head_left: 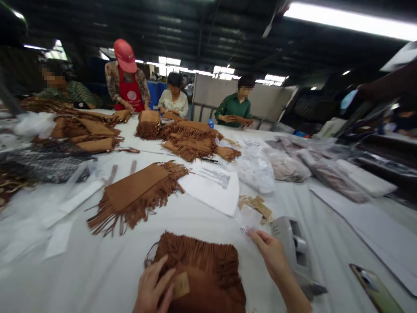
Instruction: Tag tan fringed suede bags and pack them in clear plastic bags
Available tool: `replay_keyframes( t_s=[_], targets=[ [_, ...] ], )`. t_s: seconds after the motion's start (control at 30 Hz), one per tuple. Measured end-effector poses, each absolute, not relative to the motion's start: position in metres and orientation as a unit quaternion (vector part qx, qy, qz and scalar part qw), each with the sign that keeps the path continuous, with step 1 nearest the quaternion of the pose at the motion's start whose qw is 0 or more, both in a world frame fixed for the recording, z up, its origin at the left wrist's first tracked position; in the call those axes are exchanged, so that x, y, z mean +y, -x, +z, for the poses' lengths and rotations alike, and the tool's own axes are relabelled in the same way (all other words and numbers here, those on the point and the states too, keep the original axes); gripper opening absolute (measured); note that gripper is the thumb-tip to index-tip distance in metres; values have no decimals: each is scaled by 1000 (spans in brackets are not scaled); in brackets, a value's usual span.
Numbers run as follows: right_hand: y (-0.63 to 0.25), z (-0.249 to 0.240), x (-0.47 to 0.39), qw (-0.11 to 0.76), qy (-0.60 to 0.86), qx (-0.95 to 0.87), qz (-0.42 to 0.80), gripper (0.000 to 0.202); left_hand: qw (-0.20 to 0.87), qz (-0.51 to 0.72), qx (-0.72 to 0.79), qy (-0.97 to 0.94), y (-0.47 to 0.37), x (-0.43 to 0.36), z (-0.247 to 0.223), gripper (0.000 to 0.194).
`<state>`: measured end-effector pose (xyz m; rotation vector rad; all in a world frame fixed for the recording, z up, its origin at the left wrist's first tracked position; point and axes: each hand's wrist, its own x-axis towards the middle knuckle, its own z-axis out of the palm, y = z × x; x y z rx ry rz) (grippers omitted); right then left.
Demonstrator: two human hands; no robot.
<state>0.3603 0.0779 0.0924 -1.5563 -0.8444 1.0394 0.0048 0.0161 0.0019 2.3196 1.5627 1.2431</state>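
A brown fringed suede bag (208, 274) lies at the near edge in front of me, its fringe toward the far side. My left hand (154, 287) rests on its left part, fingers stretched and apart, beside a small tan tag (181, 285) on the bag. My right hand (269, 252) is to the right of the bag, thumb and fingers pinched on a small clear plastic piece. A little triangular mark (242, 230) shows by the fingertips. Just right of that hand stands a grey tape dispenser (289, 239).
Tan paper tags (257, 206) lie beyond my right hand. Another fringed bag (137, 187) and a printed white sheet (211, 187) are farther off. Piled bags (192, 134), plastic-wrapped goods (286, 165) and a phone (374, 287) also occupy the table. Several people work across it.
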Motion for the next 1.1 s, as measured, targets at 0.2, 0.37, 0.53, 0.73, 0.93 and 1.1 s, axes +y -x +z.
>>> replay_keyframes(
  t_s=[0.2,0.37,0.53,0.73,0.93,1.1],
  targets=[
    [-313,52,10,532,707,-282,371,47,194,366,570,-710,20,3,25,31],
    [-283,52,1,471,726,-376,330,49,209,229,542,-781,-1,6,25,58],
    [-281,52,3,427,744,-419,298,50,201,253,492,-809,-2,-3,19,25],
    [-284,55,4,405,777,-421,233,52,186,434,574,-669,24,9,9,26],
    [-271,39,6,380,776,-431,262,53,408,440,606,-523,35,68,9,44],
    [-271,17,3,360,792,-428,246,54,404,417,584,-567,16,58,8,37]
  ],
)
